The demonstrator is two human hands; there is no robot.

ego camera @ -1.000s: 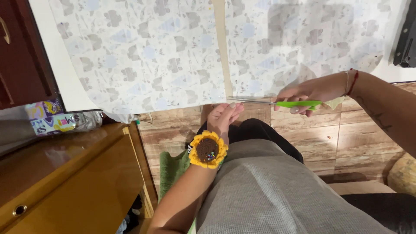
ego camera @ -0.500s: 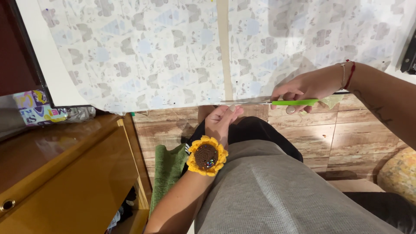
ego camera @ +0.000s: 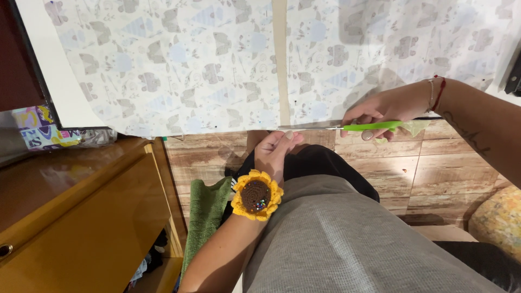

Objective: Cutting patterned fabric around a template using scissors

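Note:
A white fabric printed with grey and pale blue animals lies across a table, its near edge hanging toward me. My right hand is closed on green-handled scissors, whose blades lie along the fabric's near edge and point left. My left hand pinches that edge just under the blade tips. On my left wrist sits a yellow crocheted sunflower pincushion with several pins in its brown centre. A beige strip runs up the middle of the fabric.
A wooden cabinet stands at my left, with a colourful bag behind it. A green towel lies on the wood-look tile floor. A patterned cushion sits at the right edge.
The scissors and my right hand have moved a little left along the fabric's edge, and my left hand has stayed at the edge below the blade tips.

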